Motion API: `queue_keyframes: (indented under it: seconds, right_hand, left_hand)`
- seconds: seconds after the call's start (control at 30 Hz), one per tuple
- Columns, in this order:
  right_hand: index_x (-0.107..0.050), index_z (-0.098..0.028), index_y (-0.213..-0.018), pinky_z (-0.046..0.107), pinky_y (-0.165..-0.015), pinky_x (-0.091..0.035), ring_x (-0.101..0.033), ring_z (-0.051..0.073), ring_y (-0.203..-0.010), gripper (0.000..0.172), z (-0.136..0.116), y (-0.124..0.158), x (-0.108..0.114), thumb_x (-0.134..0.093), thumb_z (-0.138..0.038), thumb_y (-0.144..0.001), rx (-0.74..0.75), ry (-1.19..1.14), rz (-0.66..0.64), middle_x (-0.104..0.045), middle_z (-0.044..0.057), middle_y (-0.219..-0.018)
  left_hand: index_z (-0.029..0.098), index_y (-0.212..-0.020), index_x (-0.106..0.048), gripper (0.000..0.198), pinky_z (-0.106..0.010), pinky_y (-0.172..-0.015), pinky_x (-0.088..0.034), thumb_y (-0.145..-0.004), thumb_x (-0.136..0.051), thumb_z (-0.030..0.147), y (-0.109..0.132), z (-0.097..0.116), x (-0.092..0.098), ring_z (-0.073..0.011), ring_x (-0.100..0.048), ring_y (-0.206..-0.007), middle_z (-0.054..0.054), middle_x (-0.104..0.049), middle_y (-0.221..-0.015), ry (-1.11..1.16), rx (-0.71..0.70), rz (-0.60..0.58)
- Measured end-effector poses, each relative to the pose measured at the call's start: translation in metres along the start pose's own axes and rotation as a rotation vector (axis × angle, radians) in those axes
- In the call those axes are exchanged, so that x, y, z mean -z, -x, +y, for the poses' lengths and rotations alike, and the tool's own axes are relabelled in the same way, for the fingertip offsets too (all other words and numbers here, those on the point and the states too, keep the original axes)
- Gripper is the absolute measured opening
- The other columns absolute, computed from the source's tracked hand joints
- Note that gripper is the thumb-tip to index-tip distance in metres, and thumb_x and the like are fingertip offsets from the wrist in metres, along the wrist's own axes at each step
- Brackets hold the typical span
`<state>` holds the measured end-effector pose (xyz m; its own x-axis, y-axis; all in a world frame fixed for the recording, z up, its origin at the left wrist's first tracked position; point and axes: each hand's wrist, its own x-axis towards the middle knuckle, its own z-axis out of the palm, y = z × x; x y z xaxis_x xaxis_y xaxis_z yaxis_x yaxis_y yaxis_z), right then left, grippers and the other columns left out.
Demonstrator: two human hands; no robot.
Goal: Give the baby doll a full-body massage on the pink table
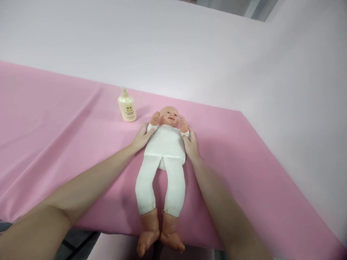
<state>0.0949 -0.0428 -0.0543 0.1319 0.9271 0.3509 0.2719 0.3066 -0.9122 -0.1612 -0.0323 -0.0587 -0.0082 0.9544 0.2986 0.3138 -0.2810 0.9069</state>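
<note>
Cloth (pixel 54 137) in pink covers the counter, creased in long folds on our left. A cream bottle (pixel 127 106) stands upright on it, near our left hand (pixel 141 138) but clear of it. That hand lies loose and spread against the shoulder of the doll (pixel 165 144), thumb on the white sleeve, gripping nothing that we can see. The doll lies on its back in the middle of the cloth, head away from us, with its feet (pixel 159 238) hanging past the near edge. Our right hand (pixel 191 146) rests the same way, flat and slack, on the other shoulder.

We judge the bottle most at risk: it is tall and narrow, so an outward sweep of the left hand could tip it. The cloth looks loose, so a tug on the doll might drag it and bring the bottle down. With its feet already overhanging, the doll could slide off towards us.
</note>
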Motion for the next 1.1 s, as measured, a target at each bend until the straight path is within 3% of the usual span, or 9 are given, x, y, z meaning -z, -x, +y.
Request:
queue_keyframes:
  seconds: [0.17,1.1]
  right_hand:
    - [-0.059,-0.024,-0.138,0.044,-0.115,-0.046,-0.061,0.025,-0.128,0.052,-0.0008,-0.0004,-0.0004,-0.054,-0.029,-0.086,-0.006,0.009,-0.006,-0.067,0.008,-0.137]
    - [-0.059,-0.023,-0.135,0.045,-0.114,-0.047,-0.062,0.025,-0.126,0.049,-0.0058,0.0008,0.0004,-0.055,-0.028,-0.087,-0.008,-0.009,-0.016,-0.067,0.009,-0.136]
  left_hand:
    - [0.018,-0.124,-0.058,0.050,-0.041,-0.099,-0.052,-0.095,-0.053,0.058,0.0014,0.0037,0.0006,-0.0297,-0.064,-0.117,-0.010,-0.071,-0.123,-0.003,0.012,-0.005]
    - [0.018,-0.126,-0.056,0.051,-0.043,-0.103,-0.051,-0.095,-0.052,0.058,0.0015,0.0060,0.0008,-0.0301,-0.062,-0.120,-0.011,-0.070,-0.126,-0.008,0.001,-0.005]
